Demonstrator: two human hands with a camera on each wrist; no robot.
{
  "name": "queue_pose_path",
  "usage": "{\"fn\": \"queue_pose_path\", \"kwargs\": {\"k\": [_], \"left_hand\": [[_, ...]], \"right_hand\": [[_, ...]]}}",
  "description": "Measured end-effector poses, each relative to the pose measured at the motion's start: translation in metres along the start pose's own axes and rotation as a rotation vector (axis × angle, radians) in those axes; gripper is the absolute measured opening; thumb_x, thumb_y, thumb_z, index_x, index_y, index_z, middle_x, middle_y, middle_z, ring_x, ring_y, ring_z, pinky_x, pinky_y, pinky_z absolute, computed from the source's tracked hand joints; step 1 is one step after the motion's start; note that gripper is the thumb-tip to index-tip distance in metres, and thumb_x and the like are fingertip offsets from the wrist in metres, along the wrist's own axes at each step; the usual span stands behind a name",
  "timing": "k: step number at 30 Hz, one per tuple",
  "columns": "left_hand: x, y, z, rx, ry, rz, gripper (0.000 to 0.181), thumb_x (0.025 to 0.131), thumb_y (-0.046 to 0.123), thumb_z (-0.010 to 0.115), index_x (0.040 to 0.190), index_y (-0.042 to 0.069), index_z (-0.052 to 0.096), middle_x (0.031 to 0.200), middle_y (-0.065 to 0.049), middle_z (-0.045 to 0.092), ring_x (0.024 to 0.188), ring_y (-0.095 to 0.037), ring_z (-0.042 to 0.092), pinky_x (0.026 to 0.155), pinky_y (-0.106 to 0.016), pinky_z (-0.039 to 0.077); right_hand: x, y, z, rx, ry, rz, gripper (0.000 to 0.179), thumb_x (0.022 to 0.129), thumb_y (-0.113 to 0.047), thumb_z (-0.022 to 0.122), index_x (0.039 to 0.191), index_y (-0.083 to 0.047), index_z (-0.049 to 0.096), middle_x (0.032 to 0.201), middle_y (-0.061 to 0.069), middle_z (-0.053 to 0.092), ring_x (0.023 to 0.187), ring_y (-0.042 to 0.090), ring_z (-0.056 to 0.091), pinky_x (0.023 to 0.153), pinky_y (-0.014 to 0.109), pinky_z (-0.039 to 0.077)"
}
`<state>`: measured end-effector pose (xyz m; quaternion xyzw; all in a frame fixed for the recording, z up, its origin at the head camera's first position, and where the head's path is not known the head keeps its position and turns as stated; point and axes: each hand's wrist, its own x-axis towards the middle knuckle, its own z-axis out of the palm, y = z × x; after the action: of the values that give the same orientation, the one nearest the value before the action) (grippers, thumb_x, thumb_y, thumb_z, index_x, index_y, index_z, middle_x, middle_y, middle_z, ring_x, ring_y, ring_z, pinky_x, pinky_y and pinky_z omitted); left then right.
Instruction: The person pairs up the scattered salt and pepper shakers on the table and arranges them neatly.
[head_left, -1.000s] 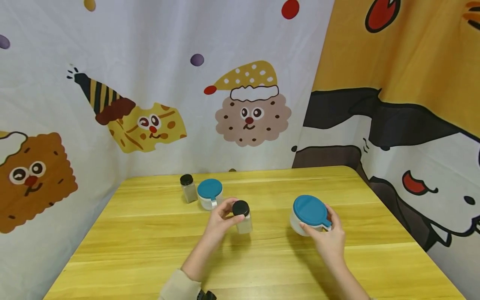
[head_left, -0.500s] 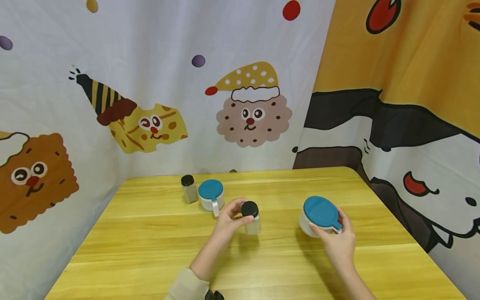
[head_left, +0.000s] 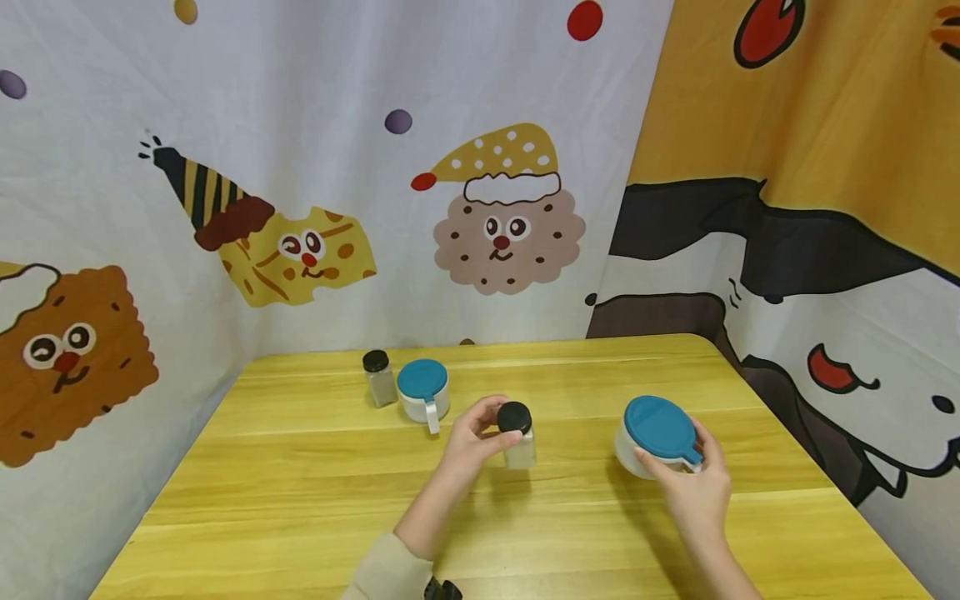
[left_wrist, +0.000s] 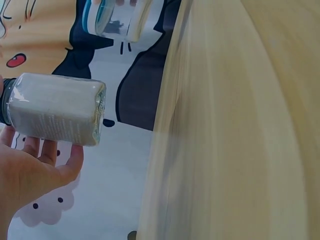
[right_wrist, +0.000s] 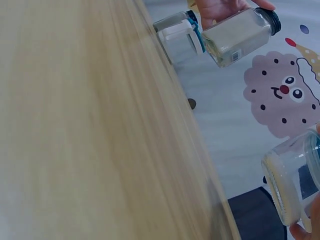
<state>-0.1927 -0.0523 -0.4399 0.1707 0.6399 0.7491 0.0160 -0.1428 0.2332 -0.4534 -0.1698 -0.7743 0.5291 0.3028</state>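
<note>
on table (head_left: 285, 508): rear jar (head_left: 382, 387), rear pot (head_left: 423, 390) rightward | above: front jar (head_left: 520, 452), front pot (head_left: 657, 432) rightward

Square clear-glass jars (head_left: 520, 454) have black lids (head_left: 514, 417), round clear containers (head_left: 628, 457) blue lids (head_left: 660, 427); the wooden surface (head_left: 300, 500) is streaky yellow.

- The lower part of the head view is filled by a wooden table (head_left: 300, 517).
- Near its far edge, left of centre, a jar (head_left: 382, 389) is stood upright, capped by a black lid (head_left: 376, 361).
- Just to its right, a pot (head_left: 414, 407) is topped by a blue lid (head_left: 422, 378), its handle (head_left: 432, 417) turned toward the bottom of the frame.
- The upper left and centre are backed by a white curtain (head_left: 300, 83), printed with a biscuit (head_left: 97, 379) at the left edge, a cheese (head_left: 330, 250) left of centre and a cookie (head_left: 502, 242) near the middle.
- The upper right is covered by orange cloth (head_left: 855, 100); a cartoon figure (head_left: 885, 325) is printed below.
</note>
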Motion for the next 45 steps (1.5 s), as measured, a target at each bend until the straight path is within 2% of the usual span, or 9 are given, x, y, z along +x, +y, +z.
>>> {"fn": "queue_pose_path", "kwargs": {"k": [13, 21, 26, 31, 33, 40, 45], "left_hand": [[0.007, -0.006, 0.020, -0.030, -0.008, 0.005, 0.041, 0.082, 0.008, 0.076, 0.121, 0.004, 0.060, 0.106, -0.006, 0.062, 0.100, -0.021, 0.055, 0.086, -0.036, 0.047], [0.008, -0.008, 0.026, -0.026, -0.005, 0.003, 0.041, 0.081, 0.007, 0.077, 0.119, 0.006, 0.062, 0.103, -0.005, 0.062, 0.098, -0.020, 0.055, 0.085, -0.036, 0.046], [0.010, -0.009, 0.031, -0.043, -0.017, 0.002, 0.040, 0.081, 0.006, 0.076, 0.119, 0.007, 0.062, 0.103, -0.003, 0.061, 0.099, -0.020, 0.054, 0.085, -0.036, 0.046], [0.013, -0.010, 0.039, -0.060, -0.025, -0.013, 0.040, 0.081, 0.002, 0.075, 0.119, 0.007, 0.062, 0.103, -0.002, 0.062, 0.098, -0.019, 0.054, 0.084, -0.035, 0.047], [0.013, -0.008, 0.042, -0.055, -0.031, -0.019, 0.040, 0.081, 0.001, 0.075, 0.119, 0.006, 0.063, 0.102, -0.001, 0.062, 0.097, -0.019, 0.054, 0.084, -0.034, 0.047], [0.005, 0.014, 0.056, -0.051, -0.050, -0.014, 0.037, 0.081, 0.003, 0.075, 0.116, 0.003, 0.063, 0.100, 0.001, 0.063, 0.098, -0.026, 0.054, 0.082, -0.034, 0.047], [0.004, 0.013, 0.064, -0.050, -0.042, -0.009, 0.036, 0.081, 0.004, 0.076, 0.114, 0.005, 0.064, 0.101, -0.001, 0.063, 0.098, -0.029, 0.054, 0.082, -0.034, 0.047]], "right_hand": [[0.001, 0.001, -0.008, -0.049, 0.012, 0.041, 0.087, 0.064, -0.019, 0.091, 0.139, -0.010, 0.048, 0.128, 0.007, 0.053, 0.112, 0.019, 0.044, 0.081, 0.026, 0.033], [-0.002, 0.001, -0.004, -0.028, 0.033, 0.021, 0.085, 0.066, -0.017, 0.090, 0.139, -0.008, 0.048, 0.128, 0.009, 0.054, 0.111, 0.018, 0.044, 0.079, 0.021, 0.036], [-0.001, 0.001, -0.005, -0.021, 0.045, 0.049, 0.086, 0.066, -0.017, 0.090, 0.140, -0.009, 0.047, 0.127, 0.009, 0.053, 0.111, 0.019, 0.044, 0.079, 0.020, 0.036], [-0.001, 0.006, -0.010, -0.035, 0.042, 0.086, 0.090, 0.066, -0.021, 0.090, 0.143, -0.010, 0.044, 0.129, 0.013, 0.050, 0.114, 0.026, 0.044, 0.077, 0.017, 0.036], [0.000, 0.008, -0.012, -0.042, 0.049, 0.091, 0.090, 0.066, -0.022, 0.090, 0.143, -0.011, 0.044, 0.129, 0.013, 0.049, 0.113, 0.026, 0.044, 0.076, 0.015, 0.036], [0.003, 0.012, -0.014, -0.040, 0.068, 0.073, 0.087, 0.066, -0.019, 0.090, 0.141, -0.009, 0.046, 0.128, 0.010, 0.050, 0.111, 0.022, 0.045, 0.077, 0.017, 0.036], [0.004, 0.015, -0.014, -0.049, 0.070, 0.078, 0.088, 0.066, -0.020, 0.090, 0.141, -0.009, 0.046, 0.129, 0.011, 0.050, 0.112, 0.024, 0.044, 0.079, 0.020, 0.036]]}}
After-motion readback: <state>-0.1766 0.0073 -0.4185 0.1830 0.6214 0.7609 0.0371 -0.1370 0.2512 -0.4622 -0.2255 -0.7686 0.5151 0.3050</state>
